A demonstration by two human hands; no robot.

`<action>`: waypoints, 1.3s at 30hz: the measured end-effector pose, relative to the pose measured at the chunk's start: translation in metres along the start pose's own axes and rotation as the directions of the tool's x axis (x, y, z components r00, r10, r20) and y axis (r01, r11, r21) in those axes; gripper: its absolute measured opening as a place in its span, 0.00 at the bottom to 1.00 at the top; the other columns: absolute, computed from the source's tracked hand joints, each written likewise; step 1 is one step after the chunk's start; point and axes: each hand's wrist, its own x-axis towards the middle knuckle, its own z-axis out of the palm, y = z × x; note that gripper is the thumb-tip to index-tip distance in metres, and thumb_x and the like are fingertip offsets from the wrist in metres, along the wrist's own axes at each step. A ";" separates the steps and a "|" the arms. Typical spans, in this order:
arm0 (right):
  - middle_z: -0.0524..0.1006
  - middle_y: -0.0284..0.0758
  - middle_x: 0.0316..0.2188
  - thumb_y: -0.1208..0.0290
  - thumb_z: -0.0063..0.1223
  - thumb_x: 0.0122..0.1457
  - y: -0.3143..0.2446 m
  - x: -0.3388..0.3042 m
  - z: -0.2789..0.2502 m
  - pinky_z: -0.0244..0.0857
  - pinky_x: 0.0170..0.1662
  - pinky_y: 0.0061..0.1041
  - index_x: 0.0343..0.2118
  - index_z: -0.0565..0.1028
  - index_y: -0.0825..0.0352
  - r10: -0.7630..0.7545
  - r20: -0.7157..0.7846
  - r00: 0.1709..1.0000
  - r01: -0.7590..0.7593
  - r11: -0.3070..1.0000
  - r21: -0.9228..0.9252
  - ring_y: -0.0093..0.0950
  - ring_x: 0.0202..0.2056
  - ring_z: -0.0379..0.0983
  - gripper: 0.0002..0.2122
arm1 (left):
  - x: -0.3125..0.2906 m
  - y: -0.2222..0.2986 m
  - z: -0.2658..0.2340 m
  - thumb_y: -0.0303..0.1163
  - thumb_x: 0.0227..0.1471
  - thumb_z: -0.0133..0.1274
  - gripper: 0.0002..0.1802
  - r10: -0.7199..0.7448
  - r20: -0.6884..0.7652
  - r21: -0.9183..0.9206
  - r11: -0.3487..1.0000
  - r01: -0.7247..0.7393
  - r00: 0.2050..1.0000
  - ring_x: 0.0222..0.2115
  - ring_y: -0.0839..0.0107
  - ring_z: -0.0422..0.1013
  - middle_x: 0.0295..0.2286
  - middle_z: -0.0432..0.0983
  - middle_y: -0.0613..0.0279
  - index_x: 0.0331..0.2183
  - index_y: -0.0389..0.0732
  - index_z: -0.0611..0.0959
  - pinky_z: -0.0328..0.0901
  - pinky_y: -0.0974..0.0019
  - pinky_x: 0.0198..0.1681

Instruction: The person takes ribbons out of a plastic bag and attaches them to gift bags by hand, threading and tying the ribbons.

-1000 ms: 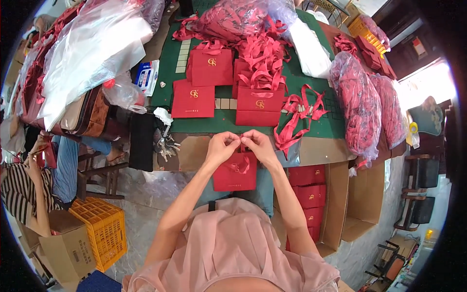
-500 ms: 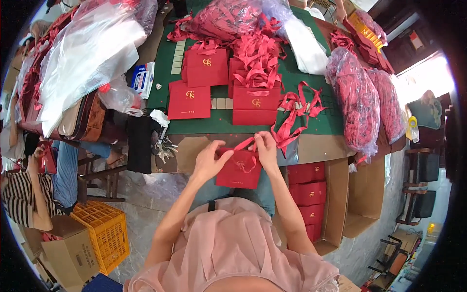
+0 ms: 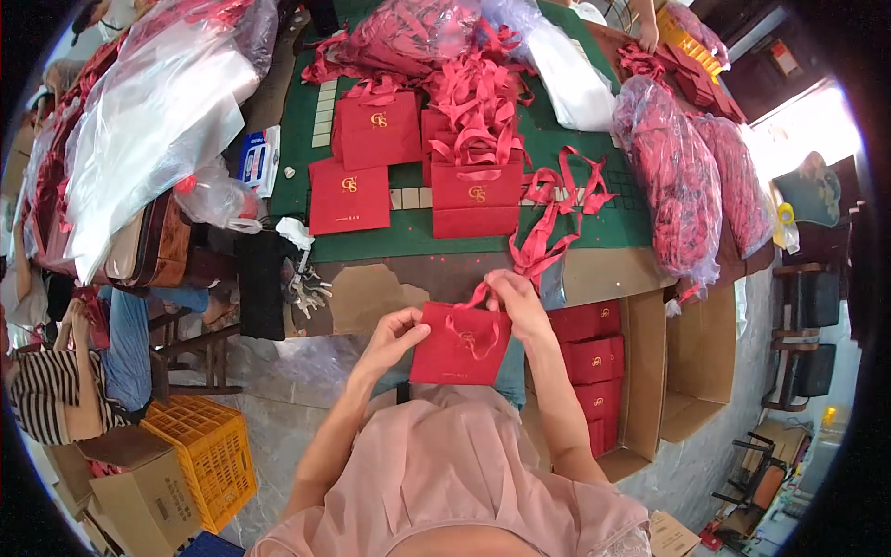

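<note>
A small red paper gift bag [image 3: 455, 357] with a gold emblem is held upright over my lap. My left hand [image 3: 397, 336] is closed on its upper left edge, thumb and fingers pinching the paper. Above the bag's top right corner, my right hand [image 3: 517, 302] pinches a red ribbon [image 3: 477, 295] that runs from the bag's top. A ribbon loop hangs down the bag's front. On the green table surface beyond, loose red ribbons [image 3: 548, 237] lie beside a stack of ribboned red bags [image 3: 475, 215], with flat red bags [image 3: 348, 200] to the left.
Clear plastic sacks of red ribbons [image 3: 668, 176] stand at the right. An open cardboard box [image 3: 640, 381] holding red bags sits below the table's edge. Keys [image 3: 306, 286] lie at the table's left front. A person in a striped top [image 3: 58, 390] and an orange crate [image 3: 200, 455] are at left.
The bag has come lower, away from the table edge. My left hand has moved from near the ribbon down to the bag's side edge. My right hand still pinches the ribbon, slightly farther right.
</note>
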 end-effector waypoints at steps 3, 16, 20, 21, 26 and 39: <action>0.74 0.25 0.26 0.66 0.54 0.63 0.006 0.017 -0.009 0.61 0.28 0.16 0.36 0.76 0.68 0.005 -0.093 0.996 0.006 0.993 0.121 0.16 0.22 0.66 0.09 | 0.002 0.014 0.003 0.54 0.54 0.59 0.35 0.086 0.165 -0.376 0.927 -0.018 0.983 0.49 0.73 0.70 0.48 0.74 0.65 0.54 0.40 0.72 0.63 0.70 0.52; 0.75 0.23 0.25 0.63 0.52 0.65 -0.001 0.058 0.021 0.62 0.31 0.16 0.38 0.77 0.62 -0.218 -0.368 0.904 0.288 0.946 0.147 0.15 0.29 0.71 0.09 | -0.006 0.035 0.032 0.25 0.53 0.61 0.21 0.249 -0.321 0.225 0.957 -0.182 0.914 0.43 0.74 0.73 0.43 0.78 0.62 0.49 0.34 0.78 0.69 0.66 0.47; 0.76 0.24 0.30 0.62 0.53 0.65 -0.020 0.063 0.016 0.66 0.33 0.18 0.40 0.76 0.62 -0.237 -0.353 0.905 0.296 0.947 0.121 0.16 0.30 0.72 0.09 | -0.014 0.038 0.038 0.25 0.53 0.61 0.19 0.235 -0.361 0.165 0.969 -0.186 0.903 0.42 0.73 0.74 0.42 0.79 0.60 0.47 0.33 0.79 0.69 0.66 0.47; 0.76 0.24 0.30 0.62 0.53 0.65 -0.020 0.063 0.013 0.66 0.33 0.18 0.40 0.76 0.62 -0.237 -0.354 0.905 0.296 0.948 0.121 0.16 0.30 0.72 0.09 | -0.014 0.038 0.037 0.25 0.53 0.61 0.19 0.234 -0.360 0.164 0.969 -0.185 0.903 0.42 0.73 0.74 0.42 0.79 0.60 0.47 0.33 0.79 0.69 0.66 0.47; 0.78 0.29 0.36 0.67 0.54 0.64 -0.033 0.045 -0.004 0.74 0.35 0.24 0.43 0.76 0.65 -0.298 -0.347 0.889 0.279 0.954 -0.107 0.19 0.37 0.75 0.09 | -0.016 0.045 0.015 0.22 0.53 0.59 0.17 0.420 -0.445 0.381 0.888 -0.257 0.791 0.42 0.73 0.74 0.40 0.79 0.60 0.47 0.33 0.79 0.68 0.67 0.46; 0.75 0.39 0.32 0.77 0.59 0.52 -0.005 -0.010 -0.050 0.68 0.39 0.38 0.33 0.78 0.65 -0.603 0.054 0.796 0.253 0.250 -0.935 0.42 0.37 0.73 0.05 | 0.004 0.027 0.047 0.34 0.33 0.68 0.44 0.462 0.067 0.992 0.064 -0.108 0.885 0.54 0.49 0.60 0.51 0.63 0.52 0.56 0.45 0.71 0.56 0.46 0.55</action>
